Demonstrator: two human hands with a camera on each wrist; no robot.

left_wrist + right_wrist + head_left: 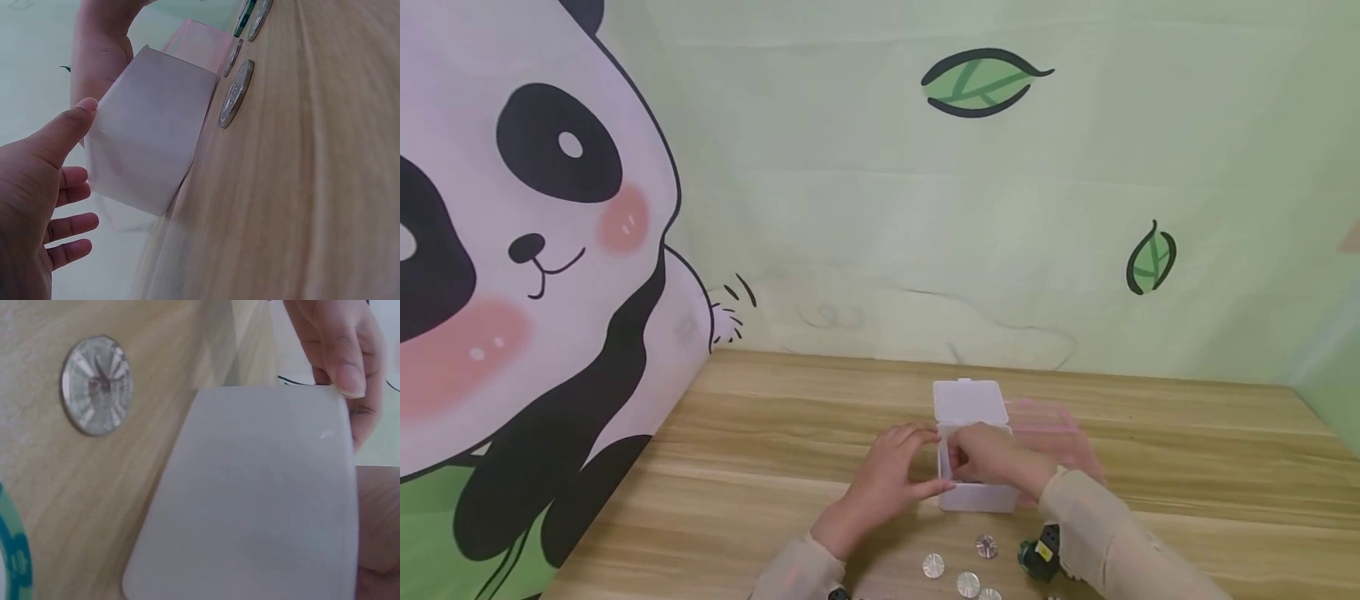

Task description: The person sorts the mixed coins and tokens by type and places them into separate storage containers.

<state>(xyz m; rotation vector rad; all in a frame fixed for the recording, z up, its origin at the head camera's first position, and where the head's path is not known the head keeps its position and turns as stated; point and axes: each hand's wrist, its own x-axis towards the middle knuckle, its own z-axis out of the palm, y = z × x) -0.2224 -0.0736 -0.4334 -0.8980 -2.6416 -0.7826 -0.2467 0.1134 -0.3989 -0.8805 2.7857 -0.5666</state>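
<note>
The box [976,467] is frosted, translucent white plastic — smooth, matt. Beside it, the coins [933,565] are shiny embossed metal — on a smooth wood-grain bench [760,467].

A light wooden table [760,467] meets a pale green wall [865,208]; a large cartoon panda [512,275] covers the left wall; two painted leaves hang on the back wall, one high [981,82], one lower right [1151,259]; a pink translucent lid [1060,433] lies on the table.
</note>
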